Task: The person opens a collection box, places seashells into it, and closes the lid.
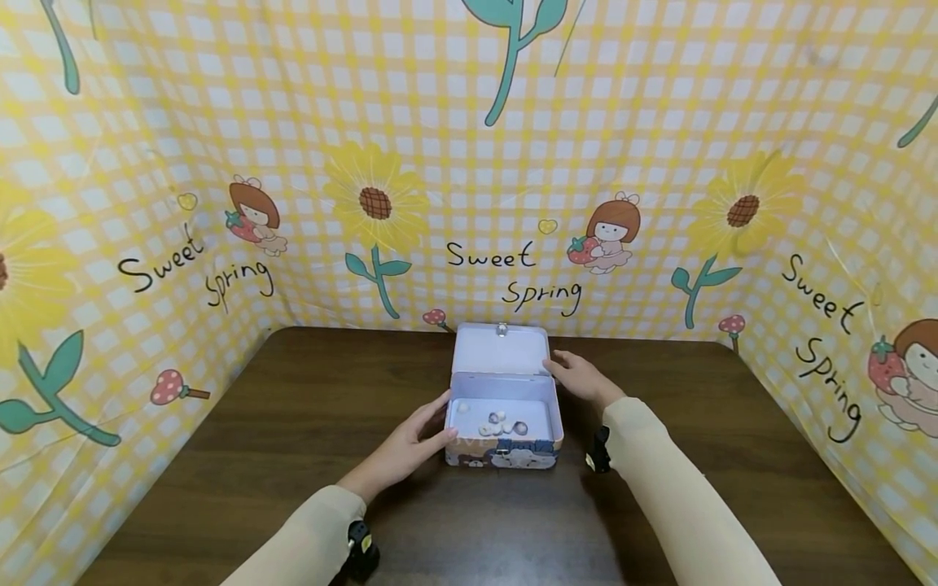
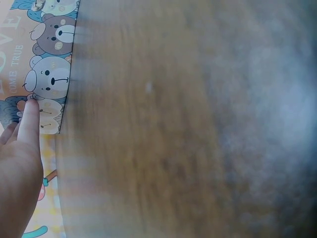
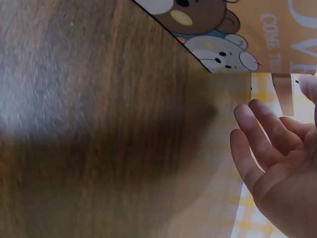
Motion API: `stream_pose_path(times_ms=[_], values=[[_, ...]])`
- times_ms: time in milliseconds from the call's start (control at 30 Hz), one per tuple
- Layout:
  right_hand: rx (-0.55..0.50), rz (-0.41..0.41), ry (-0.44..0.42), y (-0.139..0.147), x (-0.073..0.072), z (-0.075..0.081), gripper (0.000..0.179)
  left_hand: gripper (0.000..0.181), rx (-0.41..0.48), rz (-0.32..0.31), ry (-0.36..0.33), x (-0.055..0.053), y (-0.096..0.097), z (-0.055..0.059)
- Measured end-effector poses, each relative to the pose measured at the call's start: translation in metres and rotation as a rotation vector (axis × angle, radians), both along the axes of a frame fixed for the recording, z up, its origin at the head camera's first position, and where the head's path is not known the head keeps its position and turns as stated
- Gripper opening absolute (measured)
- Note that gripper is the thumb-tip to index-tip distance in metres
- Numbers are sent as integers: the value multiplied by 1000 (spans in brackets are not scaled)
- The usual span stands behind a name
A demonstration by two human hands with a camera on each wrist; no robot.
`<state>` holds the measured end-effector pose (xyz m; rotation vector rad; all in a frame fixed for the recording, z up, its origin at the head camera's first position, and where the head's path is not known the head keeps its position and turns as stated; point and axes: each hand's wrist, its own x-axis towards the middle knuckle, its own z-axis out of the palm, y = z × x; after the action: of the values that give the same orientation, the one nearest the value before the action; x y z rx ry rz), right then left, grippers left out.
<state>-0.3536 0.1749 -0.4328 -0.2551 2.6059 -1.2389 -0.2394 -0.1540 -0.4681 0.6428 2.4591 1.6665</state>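
A small tin box [image 1: 506, 456] with cartoon bears printed on its outside stands on the table, its lid [image 1: 500, 348] raised at the back. Inside lie several small round white and dark pieces [image 1: 506, 425], too small to name. My left hand [image 1: 403, 446] rests against the box's left side, fingers extended along the wall and thumb at the front corner. In the left wrist view the thumb [image 2: 30, 124] lies straight over the printed bears. Beside the lid's right edge is my right hand [image 1: 582, 376], fingers loosely spread, one fingertip right at the lid near the hinge.
The dark wooden table [image 1: 308, 391] extends around the box on both sides and in front. A yellow checked cloth [image 1: 469, 179] with flowers and "Sweet Spring" lettering hangs along the back and both sides. A metal clasp [image 1: 501, 330] sits at the lid's top edge.
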Motion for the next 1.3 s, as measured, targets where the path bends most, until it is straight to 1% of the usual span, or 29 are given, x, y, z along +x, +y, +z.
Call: stream_pose_path(times_ms=[167,300,533,800,1000,1133,1300], values=[[-74,-2,-19,-2,-1,-3,62,68,1,-11,19,1,0,1],[-116,-2,-31,-3,-2,-4,58,68,5,-4,8,1,0,1],[-114,2,-12,-4,-3,-2,54,69,12,-19,11,1,-1,1],[-127,-11,17,-6,-4,-3,47,70,1,2,-19,2,-1,1],[-126,-18,52,-4,-3,-4,48,70,3,-2,-2,2,0,1],[-133,-39,78,-3,-2,-4,48,70,4,-1,7,2,0,2],[-173,-96,82,-4,1,-3,48,69,6,2,8,3,0,2]])
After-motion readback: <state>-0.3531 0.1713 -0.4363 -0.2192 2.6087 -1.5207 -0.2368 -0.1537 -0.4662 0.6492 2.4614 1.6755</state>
